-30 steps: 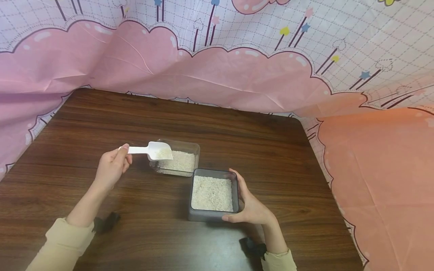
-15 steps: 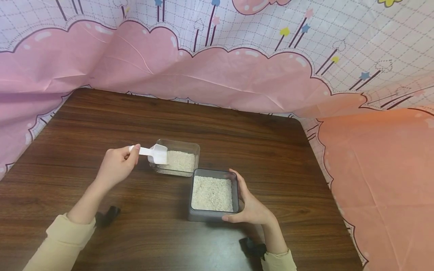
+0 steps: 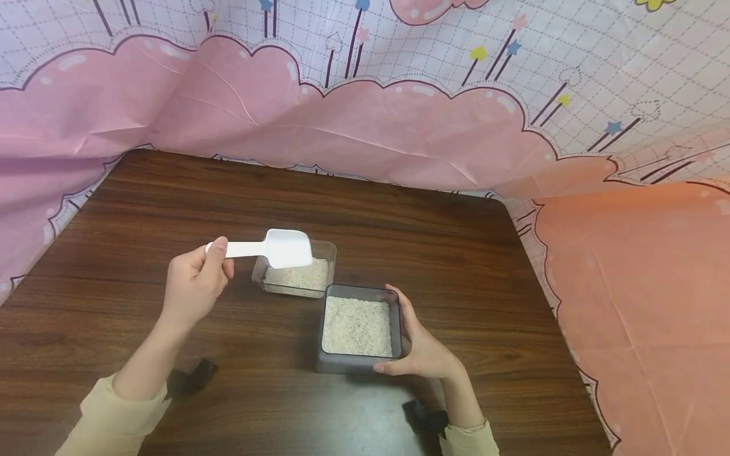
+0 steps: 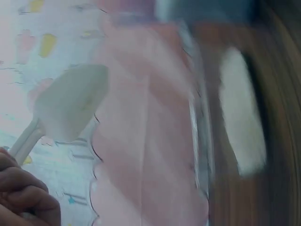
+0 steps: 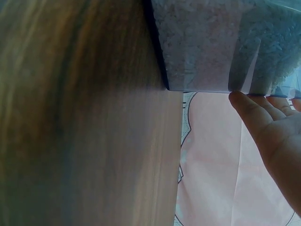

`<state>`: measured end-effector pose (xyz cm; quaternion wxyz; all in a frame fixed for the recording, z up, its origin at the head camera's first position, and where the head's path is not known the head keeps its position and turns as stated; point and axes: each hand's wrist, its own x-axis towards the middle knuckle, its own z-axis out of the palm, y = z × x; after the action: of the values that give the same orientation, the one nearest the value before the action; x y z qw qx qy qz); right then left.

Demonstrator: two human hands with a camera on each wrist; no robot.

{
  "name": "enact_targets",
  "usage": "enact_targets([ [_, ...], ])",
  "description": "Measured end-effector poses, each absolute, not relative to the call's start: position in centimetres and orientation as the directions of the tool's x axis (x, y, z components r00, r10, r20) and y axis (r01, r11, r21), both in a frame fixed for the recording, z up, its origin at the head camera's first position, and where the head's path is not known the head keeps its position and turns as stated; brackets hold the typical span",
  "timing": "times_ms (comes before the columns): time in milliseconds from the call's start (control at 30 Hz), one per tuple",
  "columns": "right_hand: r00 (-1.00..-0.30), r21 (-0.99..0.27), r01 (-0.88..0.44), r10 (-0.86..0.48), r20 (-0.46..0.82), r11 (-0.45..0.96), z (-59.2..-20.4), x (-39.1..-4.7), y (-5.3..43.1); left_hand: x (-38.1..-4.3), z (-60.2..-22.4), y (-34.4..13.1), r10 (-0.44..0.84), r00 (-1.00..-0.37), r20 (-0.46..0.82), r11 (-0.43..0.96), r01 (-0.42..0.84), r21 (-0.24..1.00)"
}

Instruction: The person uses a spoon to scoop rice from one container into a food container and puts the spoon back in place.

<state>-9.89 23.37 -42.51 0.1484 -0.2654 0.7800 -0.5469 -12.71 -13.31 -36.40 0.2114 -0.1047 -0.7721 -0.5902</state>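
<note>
My left hand pinches the handle of a white scoop, held raised over a small clear plastic container with white rice in it. No rice shows in the scoop's bowl in the head view. The left wrist view has the same scoop, somewhat blurred. My right hand grips the right side of a square grey see-through box, thumb at its near side and fingers round the far corner. Rice fills much of this box. In the right wrist view, grains show through the wall of the box.
Both containers stand on a dark wood-grain table, the box nearer and to the right, their corners close together. A pink and white patterned cloth hangs behind the table and along its sides. Dark straps sit at both wrists.
The scoop held rice a second ago, then tipped over the clear container. Now it is level again, higher and further right, with no rice visible. My right hand and the box stay put.
</note>
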Motion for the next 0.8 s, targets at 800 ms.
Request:
enact_targets([
  [800, -0.821, -0.929, -0.250, -0.568, 0.054, 0.274, -42.7, -10.0, 23.4, -9.7, -35.5, -7.2, 0.228, -0.945, 0.233, 0.277, 0.293, 0.915],
])
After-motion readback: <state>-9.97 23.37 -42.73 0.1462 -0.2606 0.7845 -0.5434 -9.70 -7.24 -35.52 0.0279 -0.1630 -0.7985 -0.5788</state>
